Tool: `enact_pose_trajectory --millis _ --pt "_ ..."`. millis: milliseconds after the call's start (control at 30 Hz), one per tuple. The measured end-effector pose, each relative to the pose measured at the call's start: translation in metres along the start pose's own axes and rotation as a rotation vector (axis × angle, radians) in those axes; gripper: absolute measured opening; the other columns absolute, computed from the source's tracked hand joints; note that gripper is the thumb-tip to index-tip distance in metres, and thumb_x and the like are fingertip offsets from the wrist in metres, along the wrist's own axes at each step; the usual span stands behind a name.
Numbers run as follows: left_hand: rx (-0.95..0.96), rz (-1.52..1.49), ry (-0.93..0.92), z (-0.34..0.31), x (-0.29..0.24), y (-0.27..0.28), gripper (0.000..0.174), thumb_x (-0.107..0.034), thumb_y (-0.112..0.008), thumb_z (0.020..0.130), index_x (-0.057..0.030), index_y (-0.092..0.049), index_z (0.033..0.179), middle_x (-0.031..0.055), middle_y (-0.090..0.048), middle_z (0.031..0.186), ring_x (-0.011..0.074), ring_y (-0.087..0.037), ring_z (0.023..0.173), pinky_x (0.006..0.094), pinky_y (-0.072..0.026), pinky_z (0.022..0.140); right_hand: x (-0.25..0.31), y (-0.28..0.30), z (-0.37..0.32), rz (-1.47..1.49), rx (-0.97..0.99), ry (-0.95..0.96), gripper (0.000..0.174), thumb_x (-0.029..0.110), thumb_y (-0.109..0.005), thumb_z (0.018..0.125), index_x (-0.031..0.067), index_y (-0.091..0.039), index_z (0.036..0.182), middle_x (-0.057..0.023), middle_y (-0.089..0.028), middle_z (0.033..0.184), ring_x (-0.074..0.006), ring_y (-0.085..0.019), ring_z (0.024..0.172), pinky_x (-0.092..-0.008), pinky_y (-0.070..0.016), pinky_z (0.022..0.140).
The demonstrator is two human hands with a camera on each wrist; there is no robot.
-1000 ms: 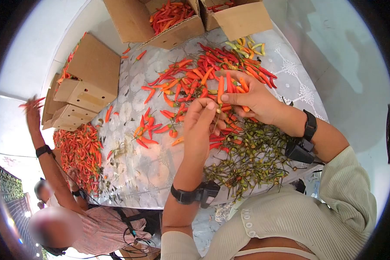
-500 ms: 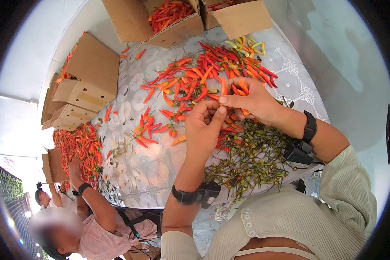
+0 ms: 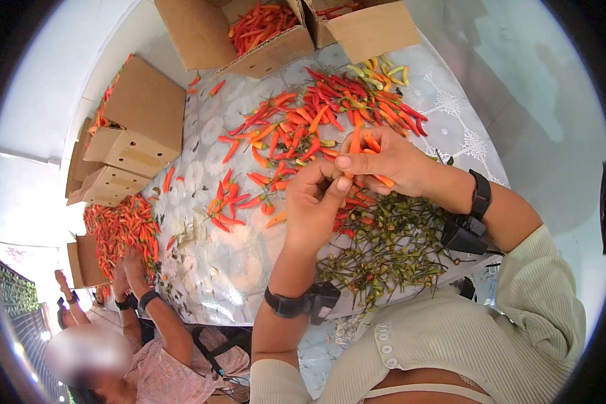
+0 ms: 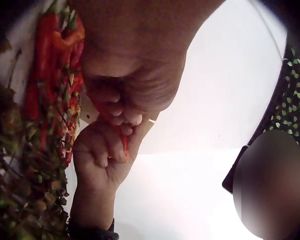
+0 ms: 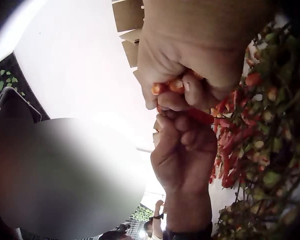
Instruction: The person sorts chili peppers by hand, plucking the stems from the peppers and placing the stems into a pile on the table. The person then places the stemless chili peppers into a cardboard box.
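Note:
My right hand (image 3: 394, 161) grips several orange chili peppers (image 3: 355, 141) above the table. The left hand (image 3: 316, 205) meets it, thumb and forefinger at the lower end of the upright orange chili. Curled in the left fingers is a red chili (image 5: 201, 116), seen in the right wrist view. From the left wrist view, the right hand (image 4: 102, 155) faces the left hand (image 4: 135, 85), fingertips close together. Just below the hands spreads a heap of green stems (image 3: 390, 249). Beyond them lie loose red and orange chilies (image 3: 296, 128).
Open cardboard boxes (image 3: 269, 64) of chilies stand at the back, and more boxes (image 3: 145, 101) at the left. Pale yellow-green chilies (image 3: 377, 77) lie at the far edge. Another person's hands (image 3: 131, 269) are at a large chili pile (image 3: 118, 225) on the left.
My hands have drawn closer together, and the left thumb has come down slightly along the orange chili. The other person's arm, raised with chilies before, has come down to the left pile.

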State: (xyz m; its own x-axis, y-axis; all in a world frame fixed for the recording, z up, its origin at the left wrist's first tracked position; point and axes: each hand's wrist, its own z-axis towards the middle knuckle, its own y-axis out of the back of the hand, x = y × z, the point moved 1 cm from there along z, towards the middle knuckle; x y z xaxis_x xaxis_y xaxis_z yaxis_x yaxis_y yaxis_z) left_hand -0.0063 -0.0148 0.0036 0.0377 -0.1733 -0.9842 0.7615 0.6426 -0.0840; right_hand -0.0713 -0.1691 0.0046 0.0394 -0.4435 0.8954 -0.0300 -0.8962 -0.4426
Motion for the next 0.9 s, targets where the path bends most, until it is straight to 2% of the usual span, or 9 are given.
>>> enact_pose_trajectory --millis 200,300,400,500,600,700,800,900 --pt "0.001 -0.159 -0.015 -0.001 0.001 -0.004 0.013 -0.013 -0.063 0.087 -0.0040 -0.054 0.086 0.0021 -0.057 0.075 0.0065 -0.050 0.063 0.0200 -0.0409 0.056 -0.002 0.000 -0.001 0.281 0.082 -0.113 0.019 0.021 -0.065 0.086 0.0057 -0.055 0.089 -0.0014 -0.053 0.065 -0.0048 -0.039 0.035 -0.0177 -0.0262 0.032" --pt "0.019 -0.308 0.041 -0.001 0.002 -0.005 0.013 -0.014 -0.063 0.088 -0.0046 -0.054 0.087 0.0024 -0.057 0.076 0.0071 -0.051 0.064 0.0199 -0.0413 0.056 0.002 -0.004 -0.002 0.291 0.061 -0.144 0.024 0.027 -0.064 0.087 0.0079 -0.055 0.077 0.0016 -0.048 0.054 -0.0048 -0.037 0.034 -0.0200 -0.0219 0.032" --pt "0.106 -0.388 -0.013 -0.001 0.001 0.000 0.013 -0.015 -0.063 0.088 -0.0053 -0.054 0.087 0.0027 -0.057 0.076 0.0077 -0.051 0.064 0.0197 -0.0411 0.056 -0.002 0.005 0.000 0.351 0.080 -0.147 0.026 0.030 -0.060 0.090 0.0090 -0.054 0.075 0.0019 -0.047 0.053 -0.0050 -0.037 0.034 -0.0202 -0.0224 0.031" --pt "0.074 -0.477 -0.024 -0.001 -0.010 0.006 0.015 -0.017 -0.061 0.087 -0.0037 -0.054 0.087 0.0046 -0.057 0.076 0.0098 -0.052 0.064 0.0217 -0.0411 0.055 -0.002 0.022 0.012 0.534 0.115 -0.119 0.030 0.033 -0.059 0.090 0.0094 -0.052 0.073 0.0019 -0.046 0.053 -0.0048 -0.037 0.035 -0.0196 -0.0232 0.031" --pt "0.145 -0.562 -0.077 0.005 -0.004 0.024 0.022 -0.023 -0.058 0.085 -0.0011 -0.054 0.086 0.0074 -0.057 0.076 0.0133 -0.053 0.065 0.0242 -0.0413 0.056 0.009 0.022 0.011 0.485 -0.031 -0.147 0.031 0.034 -0.060 0.089 0.0092 -0.052 0.072 0.0007 -0.049 0.056 -0.0053 -0.040 0.037 -0.0186 -0.0242 0.032" --pt "0.128 -0.545 -0.069 0.004 -0.007 0.022 0.029 -0.027 -0.055 0.084 0.0017 -0.056 0.085 0.0096 -0.056 0.075 0.0162 -0.055 0.066 0.0256 -0.0417 0.058 0.012 0.016 0.006 0.047 -0.071 -0.125 0.026 0.028 -0.058 0.091 0.0080 -0.050 0.077 -0.0008 -0.053 0.064 -0.0057 -0.047 0.044 -0.0189 -0.0324 0.036" --pt "0.207 -0.445 -0.061 0.001 -0.006 0.020 0.035 -0.031 -0.052 0.086 0.0032 -0.058 0.083 0.0112 -0.057 0.075 0.0179 -0.056 0.066 0.0269 -0.0424 0.059 -0.002 0.016 0.010 -0.530 -0.052 0.004 0.020 0.022 -0.063 0.088 0.0042 -0.056 0.080 -0.0016 -0.058 0.069 -0.0063 -0.051 0.053 -0.0215 -0.0390 0.046" --pt "0.363 -0.403 -0.064 -0.001 -0.012 0.012 0.043 -0.036 -0.046 0.091 0.0041 -0.060 0.083 0.0132 -0.059 0.078 0.0189 -0.056 0.066 0.0293 -0.0445 0.060 -0.001 0.011 0.006 -0.897 -0.070 0.304 0.014 0.015 -0.064 0.086 0.0018 -0.061 0.083 0.0009 -0.056 0.066 -0.0053 -0.052 0.061 -0.0235 -0.0413 0.055"
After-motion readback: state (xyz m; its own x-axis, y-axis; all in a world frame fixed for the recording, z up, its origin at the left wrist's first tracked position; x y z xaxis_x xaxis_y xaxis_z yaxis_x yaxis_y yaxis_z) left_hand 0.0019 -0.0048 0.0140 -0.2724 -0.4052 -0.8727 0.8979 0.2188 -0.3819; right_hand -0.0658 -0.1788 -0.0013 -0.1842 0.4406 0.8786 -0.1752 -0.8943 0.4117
